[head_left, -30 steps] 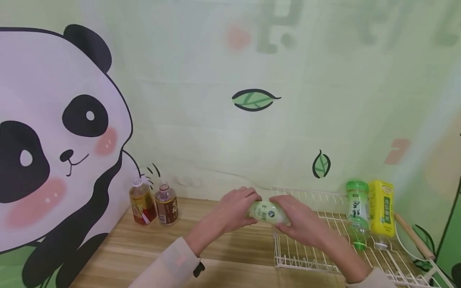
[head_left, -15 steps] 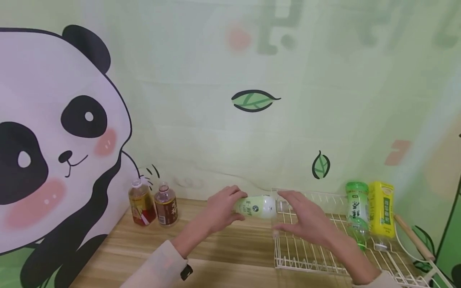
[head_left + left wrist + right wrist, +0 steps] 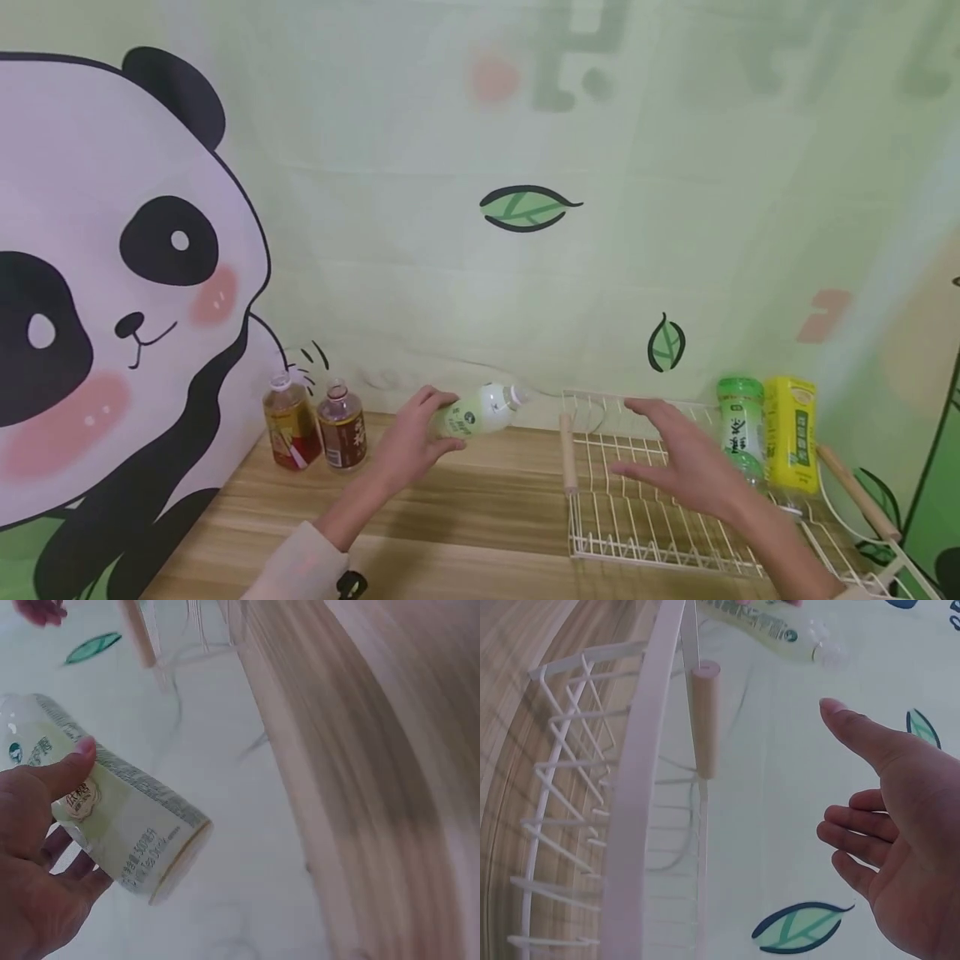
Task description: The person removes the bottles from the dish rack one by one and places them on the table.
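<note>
- Panda-printed, pale green wall cloth (image 3: 420, 292) hangs behind a wood-grain tabletop (image 3: 480, 512).
- Left hand (image 3: 415, 433): thumb and fingers curl around the lower part of a light green milk tea bottle (image 3: 483, 412), tilted above the tabletop, neck up and rightward, left of the white wire rack (image 3: 630, 810).
- Right hand (image 3: 690, 462): thumb spread well apart from the fingers, above the rack.
- Two amber-and-brown drink bottles (image 3: 342, 429) stand at far left.
</note>
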Demonstrator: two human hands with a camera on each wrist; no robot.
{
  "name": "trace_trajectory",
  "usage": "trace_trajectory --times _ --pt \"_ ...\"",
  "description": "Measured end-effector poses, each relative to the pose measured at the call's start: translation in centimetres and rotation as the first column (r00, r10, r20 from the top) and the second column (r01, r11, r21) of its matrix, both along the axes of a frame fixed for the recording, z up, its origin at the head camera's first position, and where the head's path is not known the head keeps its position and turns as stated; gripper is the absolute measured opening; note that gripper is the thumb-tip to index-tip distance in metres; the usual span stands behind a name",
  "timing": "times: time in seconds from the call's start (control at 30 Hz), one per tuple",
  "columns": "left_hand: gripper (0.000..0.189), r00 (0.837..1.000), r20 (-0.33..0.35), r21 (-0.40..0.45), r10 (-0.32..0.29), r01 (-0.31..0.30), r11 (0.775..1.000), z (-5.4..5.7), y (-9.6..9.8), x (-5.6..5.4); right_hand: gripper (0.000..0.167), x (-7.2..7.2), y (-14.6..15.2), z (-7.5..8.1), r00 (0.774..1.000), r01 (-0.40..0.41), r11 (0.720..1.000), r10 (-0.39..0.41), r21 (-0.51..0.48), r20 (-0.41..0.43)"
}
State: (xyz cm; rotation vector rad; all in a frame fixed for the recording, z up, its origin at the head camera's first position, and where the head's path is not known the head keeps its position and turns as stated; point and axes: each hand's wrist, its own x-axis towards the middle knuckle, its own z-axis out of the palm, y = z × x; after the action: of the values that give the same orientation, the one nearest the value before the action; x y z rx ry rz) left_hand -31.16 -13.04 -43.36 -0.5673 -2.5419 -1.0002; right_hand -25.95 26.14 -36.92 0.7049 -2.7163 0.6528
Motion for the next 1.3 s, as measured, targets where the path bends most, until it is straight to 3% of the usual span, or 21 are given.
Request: trace_trajectory --times 0.17,0.57,0.8,1.3 --pt "0.067 0.999 0.028 0.134 0.038 -0.042 0.99 -0.9 -1.9 -0.5 0.091 -0.2 1.7 -0.3 0.999 0.036 0.998 -0.035 -0.051 0.015" --pt "0.069 0.983 0.137 0.27 0.124 -0.158 0.95 -3.9 -4.5 -1.7 0.088 -1.1 6.0 -0.9 0.987 0.159 0.984 -0.161 -0.083 -0.021" --pt "0.066 0.968 0.173 0.304 0.18 -0.226 0.925 -5.2 -5.7 -1.4 0.088 -1.6 8.1 -1.9 0.97 0.239 0.963 -0.243 -0.121 -0.018" --pt "0.069 0.94 0.251 0.282 0.231 -0.299 0.912 -6.3 -6.5 -1.2 0.102 -2.3 11.1 -3.6 0.922 0.386 0.912 -0.38 -0.136 0.068"
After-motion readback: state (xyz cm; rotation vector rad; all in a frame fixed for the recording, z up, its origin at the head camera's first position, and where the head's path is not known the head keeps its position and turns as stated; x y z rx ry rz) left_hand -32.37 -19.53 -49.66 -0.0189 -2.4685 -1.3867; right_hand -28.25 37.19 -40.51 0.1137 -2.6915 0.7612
